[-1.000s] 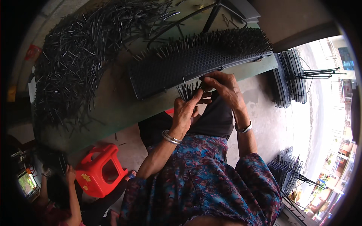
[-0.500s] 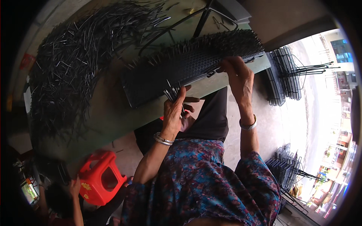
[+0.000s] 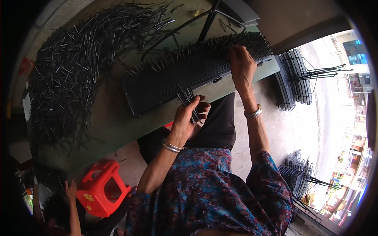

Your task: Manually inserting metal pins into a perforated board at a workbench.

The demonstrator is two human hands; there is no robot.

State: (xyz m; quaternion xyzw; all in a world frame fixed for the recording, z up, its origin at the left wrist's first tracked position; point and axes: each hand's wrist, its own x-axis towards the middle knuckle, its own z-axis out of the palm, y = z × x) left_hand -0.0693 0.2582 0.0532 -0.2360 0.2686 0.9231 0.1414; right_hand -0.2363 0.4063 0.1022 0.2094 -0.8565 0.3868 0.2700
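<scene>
A long black board full of small holes point(image 3: 157, 88) lies along the table's near edge. Thin dark rods point(image 3: 189, 55) stand packed in its far rows, densest toward the right end. My left hand point(image 3: 187, 118) is closed round a small bundle of thin dark rods point(image 3: 184, 94), just off the board's near edge, with their ends sticking out both sides of the fist. Over the right part of the board, beside the standing rods, my right hand point(image 3: 243, 69) has its fingers pinched together; whatever is between the fingertips is hidden.
A big heap of loose dark rods point(image 3: 71, 74) covers the left of the green table point(image 3: 114, 129). A black metal frame point(image 3: 208, 25) stands behind the board. Wire racks point(image 3: 301, 76) stand at right. A red stool point(image 3: 102, 190) and another person's hand point(image 3: 71, 188) are at lower left.
My right hand has moved from the board's near edge up and inward, over the holes by the standing rods. My left hand has lowered slightly with its bundle, showing more of the rods.
</scene>
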